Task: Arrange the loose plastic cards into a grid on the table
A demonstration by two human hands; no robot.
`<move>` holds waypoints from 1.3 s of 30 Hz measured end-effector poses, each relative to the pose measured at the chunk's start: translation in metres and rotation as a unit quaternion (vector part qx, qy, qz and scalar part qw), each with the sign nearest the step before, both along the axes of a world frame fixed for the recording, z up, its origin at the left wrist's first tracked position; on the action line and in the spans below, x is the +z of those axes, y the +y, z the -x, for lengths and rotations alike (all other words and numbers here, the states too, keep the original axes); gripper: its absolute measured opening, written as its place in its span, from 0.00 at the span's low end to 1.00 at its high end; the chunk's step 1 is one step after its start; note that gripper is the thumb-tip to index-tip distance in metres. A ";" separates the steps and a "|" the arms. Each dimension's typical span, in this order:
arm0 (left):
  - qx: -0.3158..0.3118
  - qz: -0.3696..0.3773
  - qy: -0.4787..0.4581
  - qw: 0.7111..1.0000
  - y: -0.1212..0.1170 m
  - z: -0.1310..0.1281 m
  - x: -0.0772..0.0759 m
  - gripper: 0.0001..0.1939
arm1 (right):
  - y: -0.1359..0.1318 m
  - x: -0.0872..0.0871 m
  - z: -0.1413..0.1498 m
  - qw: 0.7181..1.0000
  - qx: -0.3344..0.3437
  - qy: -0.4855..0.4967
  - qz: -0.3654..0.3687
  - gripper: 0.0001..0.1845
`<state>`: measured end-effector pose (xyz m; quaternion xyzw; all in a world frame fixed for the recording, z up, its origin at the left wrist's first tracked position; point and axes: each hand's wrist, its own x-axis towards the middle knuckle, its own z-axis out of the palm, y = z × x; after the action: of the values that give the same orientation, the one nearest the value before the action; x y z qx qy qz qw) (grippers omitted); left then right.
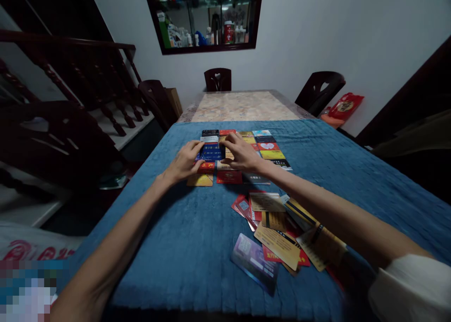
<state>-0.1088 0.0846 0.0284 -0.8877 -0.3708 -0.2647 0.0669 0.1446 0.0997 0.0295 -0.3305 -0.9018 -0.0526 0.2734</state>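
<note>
A dark blue card (212,152) lies between my two hands, over the left part of overlapping rows of cards. Its left end is pinched by my left hand (185,158), thumb at the lower edge and fingers at the upper. On its right end, my right hand (243,153) grips in the same way and covers some cards behind it. Nearest to me in the rows are a gold card (200,180), a red card (229,177) and a dark grey card (256,178). A red card with a white heart (267,146) shows in the right column.
Under my right forearm spreads a loose pile of gold and red cards (278,242), with a purple card (255,261) at its near side. A blue cloth (169,247) covers the near table; the marbled tabletop (243,106) shows beyond. Dark chairs (217,80) stand around it.
</note>
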 end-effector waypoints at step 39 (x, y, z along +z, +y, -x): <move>0.090 0.181 0.026 0.979 0.064 0.026 -0.031 0.21 | 0.049 -0.027 0.049 0.973 -0.128 -0.111 0.156 0.23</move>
<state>-0.1349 0.1484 -0.0024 -0.8549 -0.4887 -0.1630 -0.0615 0.0960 0.1489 0.0026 -0.4740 -0.8737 0.0180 0.1077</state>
